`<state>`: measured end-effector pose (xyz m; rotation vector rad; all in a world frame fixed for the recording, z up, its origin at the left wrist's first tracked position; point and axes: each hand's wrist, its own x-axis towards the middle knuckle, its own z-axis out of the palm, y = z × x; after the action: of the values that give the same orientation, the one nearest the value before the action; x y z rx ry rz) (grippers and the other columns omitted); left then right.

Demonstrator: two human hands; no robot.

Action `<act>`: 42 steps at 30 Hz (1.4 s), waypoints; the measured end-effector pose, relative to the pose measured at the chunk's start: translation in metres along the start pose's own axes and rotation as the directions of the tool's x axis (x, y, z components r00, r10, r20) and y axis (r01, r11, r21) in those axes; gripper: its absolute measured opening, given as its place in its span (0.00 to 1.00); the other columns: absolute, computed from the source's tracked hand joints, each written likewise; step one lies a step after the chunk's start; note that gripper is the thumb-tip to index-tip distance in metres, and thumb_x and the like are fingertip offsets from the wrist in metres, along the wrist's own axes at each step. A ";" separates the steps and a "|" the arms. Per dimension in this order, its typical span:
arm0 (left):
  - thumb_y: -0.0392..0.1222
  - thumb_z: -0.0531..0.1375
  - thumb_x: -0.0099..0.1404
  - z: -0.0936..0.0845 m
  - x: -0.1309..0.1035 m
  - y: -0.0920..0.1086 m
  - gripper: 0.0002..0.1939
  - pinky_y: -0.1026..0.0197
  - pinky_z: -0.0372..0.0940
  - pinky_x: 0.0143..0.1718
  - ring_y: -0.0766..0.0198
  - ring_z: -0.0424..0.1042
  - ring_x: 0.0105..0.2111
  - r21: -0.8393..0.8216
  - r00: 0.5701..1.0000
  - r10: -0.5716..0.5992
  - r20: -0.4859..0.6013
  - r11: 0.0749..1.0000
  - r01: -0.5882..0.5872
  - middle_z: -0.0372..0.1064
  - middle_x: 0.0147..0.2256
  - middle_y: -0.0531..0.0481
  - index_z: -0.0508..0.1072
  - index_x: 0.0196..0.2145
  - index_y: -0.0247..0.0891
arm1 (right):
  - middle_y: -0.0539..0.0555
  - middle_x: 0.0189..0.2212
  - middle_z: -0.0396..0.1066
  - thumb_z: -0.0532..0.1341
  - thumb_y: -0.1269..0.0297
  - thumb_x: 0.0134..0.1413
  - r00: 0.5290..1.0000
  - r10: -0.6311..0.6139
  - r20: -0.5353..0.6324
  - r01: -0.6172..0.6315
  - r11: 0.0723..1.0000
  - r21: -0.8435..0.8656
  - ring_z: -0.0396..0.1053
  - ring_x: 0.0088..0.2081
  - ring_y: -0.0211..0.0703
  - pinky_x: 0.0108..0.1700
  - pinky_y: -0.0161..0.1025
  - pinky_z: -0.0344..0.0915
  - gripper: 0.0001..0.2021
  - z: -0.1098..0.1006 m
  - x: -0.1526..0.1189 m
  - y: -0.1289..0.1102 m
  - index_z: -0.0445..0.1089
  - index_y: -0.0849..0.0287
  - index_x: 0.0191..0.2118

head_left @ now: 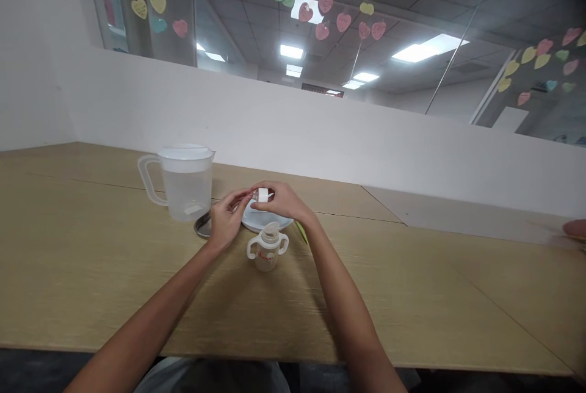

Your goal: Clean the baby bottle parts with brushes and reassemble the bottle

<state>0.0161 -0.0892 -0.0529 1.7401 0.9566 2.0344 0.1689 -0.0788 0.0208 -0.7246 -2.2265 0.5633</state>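
Note:
My left hand (225,219) and my right hand (281,201) meet in front of me, raised over the table. Between their fingertips is a small white cap (262,194) with a clear part on its left side. The left fingers pinch the clear end; the right fingers close round the white end, partly hiding it. Just below stands a clear baby bottle (266,255) with two white handles and red print, upright. A translucent piece (271,231) sits tilted at its mouth. Behind the bottle, a pale plate (256,224) lies partly covered by my hands.
A lidded clear pitcher (187,188) with liquid stands on the left. Beside it lies a dark metal tray (201,226), partly behind my left hand. A thin green item (302,232) rests near my right wrist. A white wall (293,130) backs the table (137,271). Another person's hand (574,228) shows at far right.

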 end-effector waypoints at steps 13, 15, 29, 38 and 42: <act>0.43 0.60 0.59 -0.006 -0.001 -0.002 0.10 0.60 0.70 0.39 0.61 0.75 0.35 0.208 0.996 0.083 0.017 0.975 -0.084 0.76 0.37 0.48 0.77 0.37 0.39 | 0.52 0.34 0.73 0.65 0.63 0.38 0.996 0.055 0.077 -0.058 0.998 0.038 0.65 0.32 0.36 0.36 0.34 0.61 0.17 -0.011 -0.001 0.008 0.73 0.61 0.39; 0.44 0.60 0.59 -0.007 -0.001 -0.003 0.10 0.60 0.70 0.39 0.61 0.75 0.35 0.223 0.996 0.091 0.005 0.971 -0.090 0.76 0.37 0.49 0.78 0.37 0.39 | 0.51 0.34 0.73 0.65 0.62 0.38 0.995 0.062 0.077 -0.065 0.997 0.036 0.65 0.32 0.36 0.35 0.34 0.61 0.17 -0.011 0.000 0.009 0.73 0.61 0.39; 0.47 0.59 0.59 -0.010 -0.004 -0.011 0.13 0.56 0.69 0.42 0.58 0.74 0.37 0.219 0.997 0.070 0.035 0.973 -0.076 0.76 0.38 0.47 0.77 0.37 0.38 | 0.52 0.30 0.69 0.58 0.69 0.46 0.998 -0.054 -0.024 0.041 0.924 -0.381 0.63 0.34 0.40 0.39 0.36 0.59 0.08 0.014 0.005 0.011 0.71 0.62 0.35; 0.48 0.56 0.62 -0.006 -0.012 -0.010 0.25 0.54 0.63 0.52 0.56 0.67 0.50 0.048 0.997 0.007 0.080 0.999 -0.011 0.64 0.53 0.38 0.63 0.55 0.35 | 0.59 0.40 0.68 0.57 0.69 0.52 0.967 -0.228 -0.115 0.108 0.775 -0.622 0.61 0.45 0.50 0.49 0.47 0.55 0.08 0.019 0.006 0.003 0.73 0.61 0.36; 0.48 0.59 0.60 -0.005 -0.014 -0.014 0.30 0.51 0.58 0.56 0.54 0.63 0.54 0.091 0.991 0.013 0.136 0.996 -0.025 0.60 0.56 0.38 0.60 0.57 0.35 | 0.58 0.37 0.70 0.55 0.66 0.55 0.979 -0.124 -0.162 0.055 0.925 -0.375 0.66 0.41 0.44 0.46 0.42 0.59 0.08 0.023 0.007 0.004 0.69 0.62 0.37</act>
<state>0.0118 -0.0890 -0.0725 1.9151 1.0092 1.8821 0.1491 -0.0748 0.0071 -0.8195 -2.1994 0.0231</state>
